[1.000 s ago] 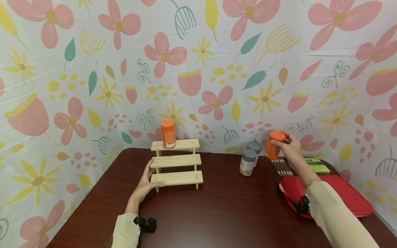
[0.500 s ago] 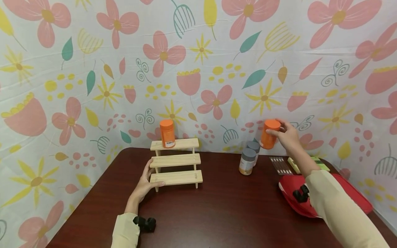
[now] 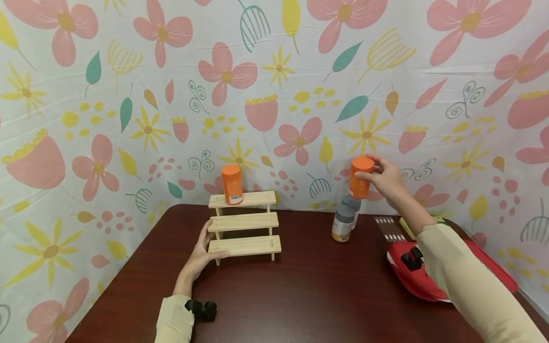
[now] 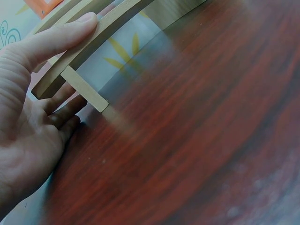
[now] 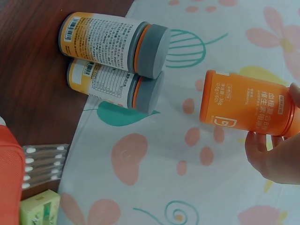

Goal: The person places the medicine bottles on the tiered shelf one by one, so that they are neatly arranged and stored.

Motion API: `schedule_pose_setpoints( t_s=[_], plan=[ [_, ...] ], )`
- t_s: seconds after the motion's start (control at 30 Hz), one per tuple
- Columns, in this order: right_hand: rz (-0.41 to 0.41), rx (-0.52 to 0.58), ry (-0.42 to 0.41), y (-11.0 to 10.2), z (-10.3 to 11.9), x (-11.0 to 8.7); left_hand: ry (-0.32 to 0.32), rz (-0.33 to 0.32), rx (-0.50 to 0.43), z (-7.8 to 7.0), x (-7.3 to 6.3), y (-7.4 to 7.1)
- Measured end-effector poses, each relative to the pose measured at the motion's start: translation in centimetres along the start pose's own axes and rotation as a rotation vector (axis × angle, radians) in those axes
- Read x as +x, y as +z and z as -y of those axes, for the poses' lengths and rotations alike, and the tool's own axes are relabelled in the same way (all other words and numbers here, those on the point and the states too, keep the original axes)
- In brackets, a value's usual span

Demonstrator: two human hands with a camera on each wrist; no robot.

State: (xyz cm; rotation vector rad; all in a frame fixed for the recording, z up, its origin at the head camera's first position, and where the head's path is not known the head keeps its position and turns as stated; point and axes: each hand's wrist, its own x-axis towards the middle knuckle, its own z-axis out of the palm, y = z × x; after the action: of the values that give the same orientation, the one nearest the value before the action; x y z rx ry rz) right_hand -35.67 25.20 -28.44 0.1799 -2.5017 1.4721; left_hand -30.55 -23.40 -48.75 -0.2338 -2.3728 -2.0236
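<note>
Gripping an orange cylindrical plastic bottle with an orange lid [image 3: 358, 183], the right hand [image 3: 388, 183] has thumb and fingers bent around its upper part, spread about as wide as the bottle. Held bottle is in the air, roughly upright, lid up, at the far right, clear of the counter [image 3: 309, 295]. Left hand [image 3: 198, 256] holds the left end of a pale three-step wooden rack [image 3: 244, 246]: thumb over the lowest step, fingers behind at the left side. Rack stands on the counter, left of centre. Second orange plastic bottle [image 3: 232, 185] stands upright on the top step, toward its left.

Between rack and held bottle, two white-and-yellow cylindrical bottles with grey lids [image 3: 342, 225] stand upright close together, one partly behind the other. Farther right: clear pack of white-tipped swabs [image 3: 389, 229], green-and-yellow box [image 5: 40, 208], red fabric case [image 3: 405, 274]. Flower-print white cloth [image 3: 171, 109] hangs behind the counter.
</note>
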Motion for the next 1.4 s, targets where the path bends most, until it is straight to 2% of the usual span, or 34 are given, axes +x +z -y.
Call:
schedule_pose_setpoints(
  t_s=[0.27, 0.53, 0.7, 0.9, 1.13, 1.4],
  plan=[
    [0.066, -0.031, -0.06, 1.6, 1.6, 0.3, 0.002, -0.007, 0.001, 0.2, 0.1, 0.1],
    [0.131, -0.019, -0.056, 3.6, 3.0, 0.6, -0.006, -0.006, 0.0, 0.1, 0.1, 0.1],
    [0.148, -0.059, -0.084, 5.1, 3.4, 0.8, -0.012, -0.005, -0.013, 0.1, 0.2, 0.3],
    [0.187, -0.032, -0.111, 7.2, 4.2, 1.2, -0.012, -0.012, 0.001, -0.1, -0.1, 0.1],
    [0.186, 0.024, -0.124, 9.5, 5.3, 1.7, -0.017, -0.015, 0.003, 0.0, -0.3, -0.3],
    [0.17, 0.08, -0.121, 11.4, 6.3, 1.7, -0.016, -0.005, 0.007, -0.2, -0.1, 0.1]
  ],
)
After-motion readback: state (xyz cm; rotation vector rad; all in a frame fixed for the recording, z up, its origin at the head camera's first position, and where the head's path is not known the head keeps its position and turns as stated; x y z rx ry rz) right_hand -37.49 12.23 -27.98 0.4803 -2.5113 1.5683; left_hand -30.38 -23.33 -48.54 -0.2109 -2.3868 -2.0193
